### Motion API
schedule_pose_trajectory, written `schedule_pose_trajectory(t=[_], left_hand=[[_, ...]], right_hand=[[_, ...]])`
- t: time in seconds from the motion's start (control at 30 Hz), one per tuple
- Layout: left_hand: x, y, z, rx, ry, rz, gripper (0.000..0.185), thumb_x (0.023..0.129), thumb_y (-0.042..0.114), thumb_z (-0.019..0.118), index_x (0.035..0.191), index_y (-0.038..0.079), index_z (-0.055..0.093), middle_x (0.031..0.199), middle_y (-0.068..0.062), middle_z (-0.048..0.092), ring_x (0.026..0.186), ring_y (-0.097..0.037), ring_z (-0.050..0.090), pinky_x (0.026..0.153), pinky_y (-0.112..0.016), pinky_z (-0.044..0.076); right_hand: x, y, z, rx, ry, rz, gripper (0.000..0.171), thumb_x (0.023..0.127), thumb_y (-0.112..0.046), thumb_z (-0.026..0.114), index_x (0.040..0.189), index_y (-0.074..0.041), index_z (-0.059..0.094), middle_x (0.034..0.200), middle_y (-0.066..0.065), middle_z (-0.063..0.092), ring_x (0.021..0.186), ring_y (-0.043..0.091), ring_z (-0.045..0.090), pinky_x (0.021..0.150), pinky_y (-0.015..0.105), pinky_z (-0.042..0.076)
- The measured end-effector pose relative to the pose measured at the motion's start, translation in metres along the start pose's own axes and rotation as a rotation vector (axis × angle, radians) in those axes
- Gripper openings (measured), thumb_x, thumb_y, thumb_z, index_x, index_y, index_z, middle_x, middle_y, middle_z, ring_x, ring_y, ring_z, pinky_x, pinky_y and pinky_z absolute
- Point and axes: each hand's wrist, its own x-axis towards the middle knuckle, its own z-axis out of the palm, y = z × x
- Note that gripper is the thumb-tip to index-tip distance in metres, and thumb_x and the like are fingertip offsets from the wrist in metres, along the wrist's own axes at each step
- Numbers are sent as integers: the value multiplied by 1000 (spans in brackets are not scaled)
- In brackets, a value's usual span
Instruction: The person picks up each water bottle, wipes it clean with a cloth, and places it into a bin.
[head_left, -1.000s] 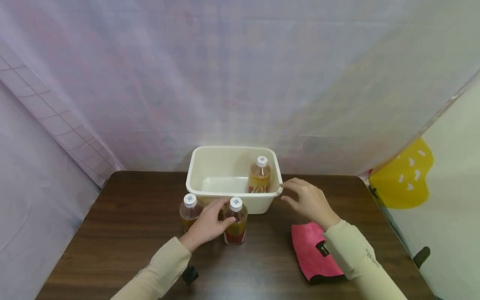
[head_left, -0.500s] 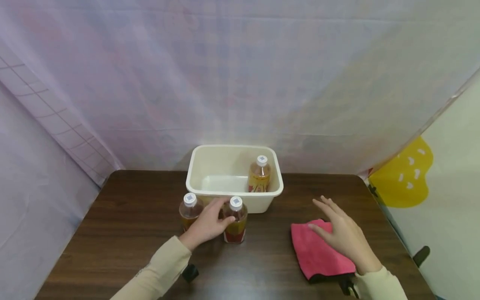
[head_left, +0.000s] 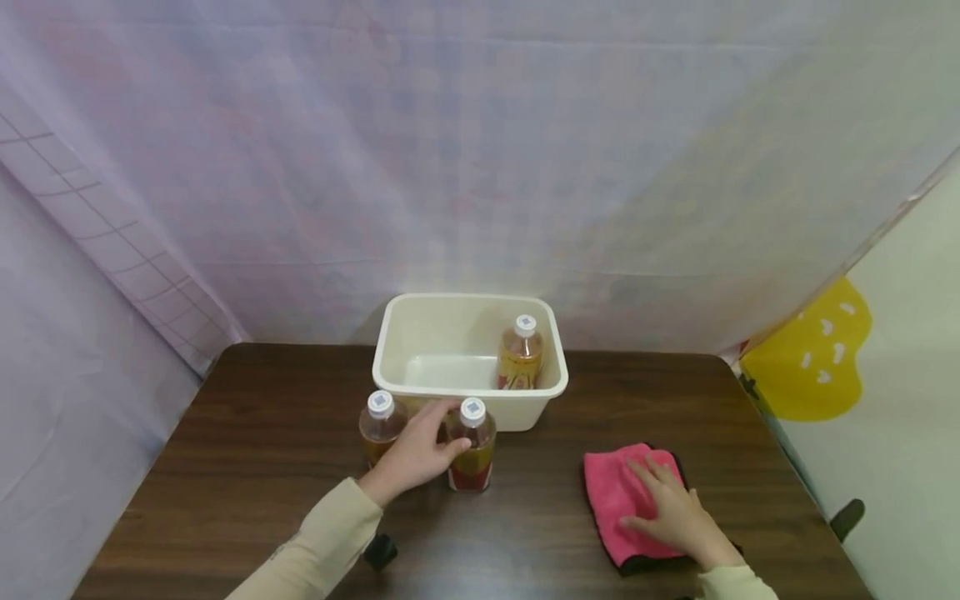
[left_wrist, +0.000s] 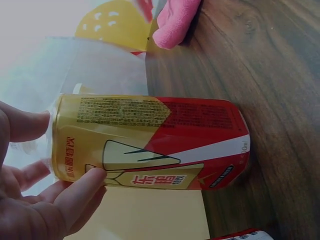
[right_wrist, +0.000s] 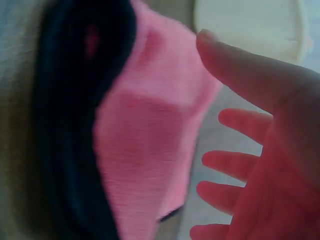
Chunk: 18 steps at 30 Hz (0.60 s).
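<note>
Pink cloth [head_left: 626,498] lies near the table's [head_left: 247,433] right front corner, the right hand [head_left: 670,515] resting flat on it, fingers straight. The left hand [head_left: 415,452] grips an upright tea bottle [head_left: 472,444] just in front of the cream tub [head_left: 450,392] at the table's back edge.

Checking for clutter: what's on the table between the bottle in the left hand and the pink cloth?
Nothing: bare dark wooden table separates the white-capped tea bottle from the pink cloth, in the head view.
</note>
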Motion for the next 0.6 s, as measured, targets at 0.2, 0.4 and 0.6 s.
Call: schedule_pose_trajectory(t=[0.2,0.4,0.6], left_hand=[[-1,0,1,6,1,-2,45,80,14,67,121,4,50,119,-15,53,110,-29,50,92,-42,42],[0,0,0,8,1,-3,45,79,13,68,120,3,50,119,-15,54,111,-29,50,93,-43,42],[0,-1,0,8,1,9,44,79,11,68,118,2,51,117,-16,54,111,-30,50,93,-43,42]], right_hand=[[1,9,16,48,-19,3,85,64,-36,79,131,1,43,131,37,34,121,54,29,85,70,30],[3,12,25,44,-4,-5,86,61,-32,81,130,3,44,131,39,32,119,54,30,87,61,37],[3,11,30,37,-22,56,90,59,-34,81,132,0,42,135,36,29,122,55,25,90,64,32]])
